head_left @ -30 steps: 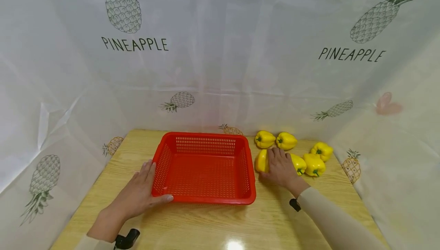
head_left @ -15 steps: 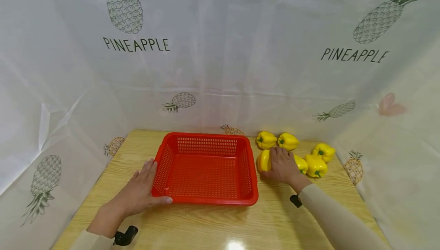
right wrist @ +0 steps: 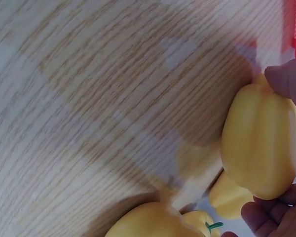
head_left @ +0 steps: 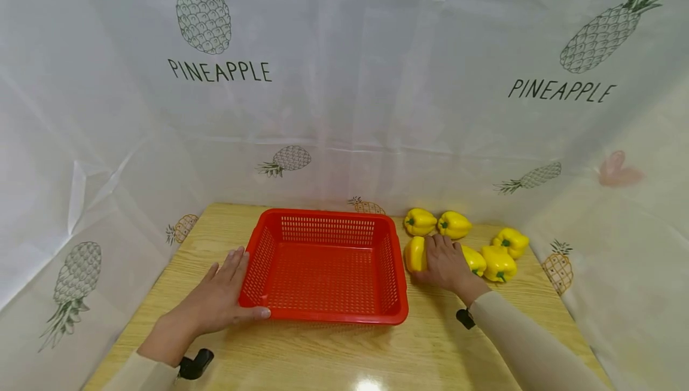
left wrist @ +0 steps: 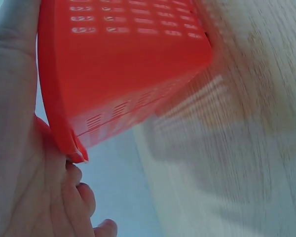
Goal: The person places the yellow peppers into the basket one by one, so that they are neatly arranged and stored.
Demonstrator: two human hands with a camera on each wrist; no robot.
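Note:
A red plastic basket (head_left: pixel 323 317) with slotted walls stands on the wooden table. My left hand (head_left: pixel 215 301) rests along its left rim with fingers straight, the thumb lying on the near left corner. In the left wrist view the palm (left wrist: pixel 34 197) lies against the basket's rim (left wrist: pixel 54 98). To the right of the basket, my right hand (head_left: pixel 447 264) grips a yellow bell pepper (head_left: pixel 414 253). Thumb and fingers sit at opposite ends of that pepper (right wrist: pixel 259 140) in the right wrist view; it appears at table level.
Two yellow bell peppers (head_left: pixel 420 222) lie behind the right hand. More peppers (head_left: pixel 497 263) lie to its right, one partly covered by the hand. A white pineapple-print sheet (head_left: pixel 344 110) hangs behind and beside the table (head_left: pixel 323 355).
The head view has shifted slightly, so everything sits a little farther right in it. Both hands keep their places, the left on the basket and the right on the bell pepper.

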